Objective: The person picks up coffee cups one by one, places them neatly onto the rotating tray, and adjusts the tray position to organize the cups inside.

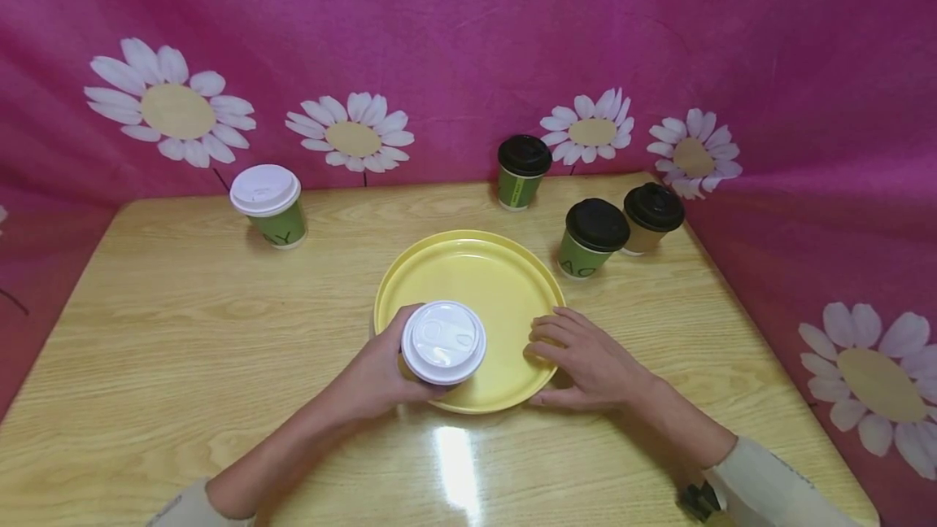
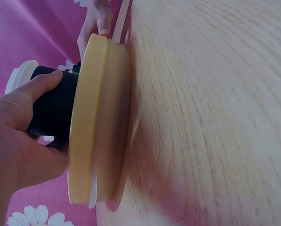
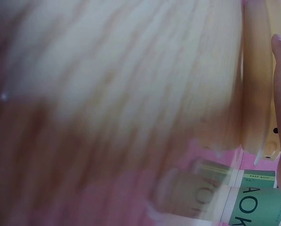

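My left hand (image 1: 384, 364) grips a dark cup with a white lid (image 1: 443, 342), which stands over the near left part of a round yellow tray (image 1: 468, 240). In the left wrist view the black side of this cup (image 2: 54, 101) shows between thumb and fingers, its base at the tray's rim. My right hand (image 1: 589, 360) holds the tray's right edge, fingers over the rim and thumb along its outer side. From the right wrist only part of that hand shows against the tray's yellow wall (image 3: 258, 80).
A green cup with a white lid (image 1: 278, 222) stands at the back left. Two green cups with black lids, one at the back (image 1: 520, 185) and one nearer (image 1: 581, 257), stand behind the tray, beside a brown black-lidded cup (image 1: 644, 238). Pink flowered cloth (image 1: 454, 63) hangs behind the wooden table (image 1: 183, 307).
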`<state>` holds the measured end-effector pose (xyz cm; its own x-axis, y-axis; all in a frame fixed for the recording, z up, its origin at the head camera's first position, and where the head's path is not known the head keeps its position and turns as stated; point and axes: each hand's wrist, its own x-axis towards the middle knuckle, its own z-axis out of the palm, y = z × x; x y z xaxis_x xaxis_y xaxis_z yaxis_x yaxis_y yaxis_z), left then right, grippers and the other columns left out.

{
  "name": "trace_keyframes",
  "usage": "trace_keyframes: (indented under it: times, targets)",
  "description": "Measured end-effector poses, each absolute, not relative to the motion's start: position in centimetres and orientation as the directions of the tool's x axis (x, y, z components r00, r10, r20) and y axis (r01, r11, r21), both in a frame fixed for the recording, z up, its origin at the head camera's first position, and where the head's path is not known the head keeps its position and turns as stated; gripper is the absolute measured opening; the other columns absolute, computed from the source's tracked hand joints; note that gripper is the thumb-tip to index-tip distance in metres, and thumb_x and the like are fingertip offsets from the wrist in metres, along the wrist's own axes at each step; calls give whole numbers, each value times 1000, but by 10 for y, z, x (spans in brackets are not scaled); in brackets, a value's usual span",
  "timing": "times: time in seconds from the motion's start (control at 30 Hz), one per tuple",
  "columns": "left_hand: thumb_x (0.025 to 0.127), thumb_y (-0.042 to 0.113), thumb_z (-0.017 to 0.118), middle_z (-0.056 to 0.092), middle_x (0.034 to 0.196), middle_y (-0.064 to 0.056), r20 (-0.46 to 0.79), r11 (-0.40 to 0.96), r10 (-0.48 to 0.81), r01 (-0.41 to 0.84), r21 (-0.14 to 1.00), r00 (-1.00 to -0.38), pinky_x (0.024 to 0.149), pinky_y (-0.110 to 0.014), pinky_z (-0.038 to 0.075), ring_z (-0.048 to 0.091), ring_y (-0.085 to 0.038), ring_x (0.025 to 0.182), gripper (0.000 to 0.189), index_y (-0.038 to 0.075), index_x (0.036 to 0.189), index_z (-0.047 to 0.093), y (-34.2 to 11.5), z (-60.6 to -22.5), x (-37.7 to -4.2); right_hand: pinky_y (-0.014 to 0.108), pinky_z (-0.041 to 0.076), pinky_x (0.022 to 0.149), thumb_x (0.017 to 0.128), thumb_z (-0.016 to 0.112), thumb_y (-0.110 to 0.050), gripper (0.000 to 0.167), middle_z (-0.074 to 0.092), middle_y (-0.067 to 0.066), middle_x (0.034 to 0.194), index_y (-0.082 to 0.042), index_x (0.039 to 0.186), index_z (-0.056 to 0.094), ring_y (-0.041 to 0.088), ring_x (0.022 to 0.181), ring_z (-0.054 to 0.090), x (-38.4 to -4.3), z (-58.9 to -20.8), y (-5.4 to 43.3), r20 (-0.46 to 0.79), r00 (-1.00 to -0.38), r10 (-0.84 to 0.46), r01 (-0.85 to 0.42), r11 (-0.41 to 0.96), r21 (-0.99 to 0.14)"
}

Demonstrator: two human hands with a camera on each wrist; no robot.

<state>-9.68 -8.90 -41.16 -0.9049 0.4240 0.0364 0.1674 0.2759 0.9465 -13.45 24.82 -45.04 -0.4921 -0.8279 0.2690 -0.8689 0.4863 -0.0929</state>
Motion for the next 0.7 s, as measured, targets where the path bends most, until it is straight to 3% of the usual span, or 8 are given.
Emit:
trace_keyframes:
  times: [0.3,0.7]
  targets:
    - [65,0,90,50,141,-6,70,247,419,188,951,-905,113,-50,26,45,-25,131,100,13,145,33,-88,-412,-96,47,25,115,84,64,-67,60,63,8,121,-14,112,66,27,122,52,-134,-451,248,273,-496,-824,-866,490,-96]
    - [66,4,92,46,146,-11,40,331,399,185,925,-916,113,-52,26,43,-28,134,110,13,152,23,-87,-411,-94,47,25,115,85,63,-68,60,62,7,121,-14,112,66,27,122,52,-134,-451,249,266,-492,-829,-869,487,-89]
